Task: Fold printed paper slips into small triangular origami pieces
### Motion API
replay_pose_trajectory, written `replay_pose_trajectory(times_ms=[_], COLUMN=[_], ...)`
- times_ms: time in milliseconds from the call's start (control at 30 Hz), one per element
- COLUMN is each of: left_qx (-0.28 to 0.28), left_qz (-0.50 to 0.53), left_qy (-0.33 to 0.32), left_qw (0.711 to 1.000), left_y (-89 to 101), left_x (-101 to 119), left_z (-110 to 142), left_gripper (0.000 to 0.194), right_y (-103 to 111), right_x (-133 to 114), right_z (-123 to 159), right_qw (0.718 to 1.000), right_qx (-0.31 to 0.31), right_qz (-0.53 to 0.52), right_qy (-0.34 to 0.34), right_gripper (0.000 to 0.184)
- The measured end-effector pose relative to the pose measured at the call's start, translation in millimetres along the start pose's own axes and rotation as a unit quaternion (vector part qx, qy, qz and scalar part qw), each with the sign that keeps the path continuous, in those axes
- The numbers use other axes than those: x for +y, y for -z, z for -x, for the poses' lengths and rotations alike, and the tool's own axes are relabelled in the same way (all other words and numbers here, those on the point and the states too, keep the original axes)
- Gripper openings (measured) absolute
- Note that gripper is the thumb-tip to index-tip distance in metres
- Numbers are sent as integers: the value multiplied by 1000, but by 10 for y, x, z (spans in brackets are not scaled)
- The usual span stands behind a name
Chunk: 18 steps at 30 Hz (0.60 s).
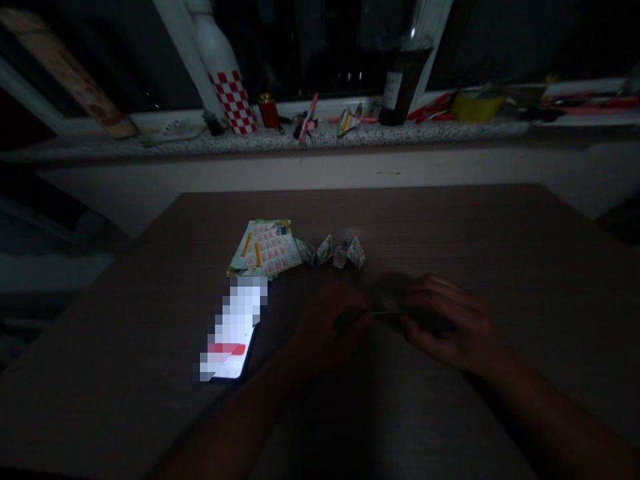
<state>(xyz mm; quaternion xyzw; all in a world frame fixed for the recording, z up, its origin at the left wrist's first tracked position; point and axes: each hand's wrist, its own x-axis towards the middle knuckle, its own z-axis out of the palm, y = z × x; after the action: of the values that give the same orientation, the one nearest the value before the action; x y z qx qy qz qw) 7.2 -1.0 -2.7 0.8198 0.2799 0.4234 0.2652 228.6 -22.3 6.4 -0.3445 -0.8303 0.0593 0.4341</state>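
Both of my hands rest low on a dark wooden table [500, 233] in dim light. My left hand [325, 327] and my right hand [445, 320] have their fingers curled and pinch the two ends of a thin flat piece [383, 312], seen edge-on between them; it is too dark to name. Just beyond the hands lie several small folded paper shapes [335, 251]. Left of them sits a stack of printed paper sheets [265, 248].
A lit phone [233, 333] lies on the table left of my left hand. The stone windowsill [320, 137] behind holds a dark bottle [400, 87], a red-and-white checkered object [233, 100], a small red jar [269, 110], pens and clutter.
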Motion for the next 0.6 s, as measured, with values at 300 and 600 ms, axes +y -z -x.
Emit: replay_pose_trajectory(times_ms=[300, 600], left_qx=[2, -24], left_qz=[-32, -189], left_qy=[17, -143], left_qw=[999, 971], left_y=[-9, -83], left_x=[17, 114], left_z=[1, -71], left_gripper=[14, 5], right_y=[-9, -80], right_x=[-17, -50], right_z=[4, 8], right_qw=[1000, 997], right_qx=[5, -26], right_qz=[-3, 18], right_qy=[27, 64], right_gripper=[17, 15])
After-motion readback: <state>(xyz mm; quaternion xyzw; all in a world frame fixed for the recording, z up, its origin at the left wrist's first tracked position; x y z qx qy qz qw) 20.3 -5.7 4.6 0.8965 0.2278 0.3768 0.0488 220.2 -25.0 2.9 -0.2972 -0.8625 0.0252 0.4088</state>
